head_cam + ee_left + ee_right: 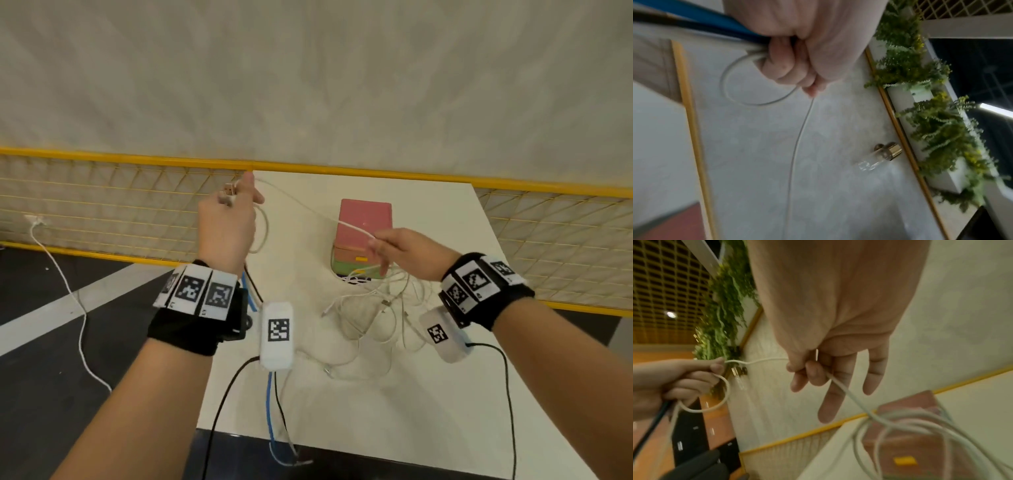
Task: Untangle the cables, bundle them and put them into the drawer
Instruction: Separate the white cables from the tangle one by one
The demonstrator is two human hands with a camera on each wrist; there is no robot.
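A white cable stretches in the air between my two hands. My left hand is raised over the table's far left corner and grips the cable's plug end with a small loop hanging below the curled fingers. My right hand pinches the same cable between thumb and forefinger, the other fingers straight, above the small drawer box. The drawer box is pink on top, green at the bottom, with yellow handles. A tangle of white cables lies on the table in front of the box.
The white table stands against a yellow-framed mesh fence. White marker boxes with black and blue leads hang from my wrists. Another white cord trails over the dark floor at left. Green plants show in both wrist views.
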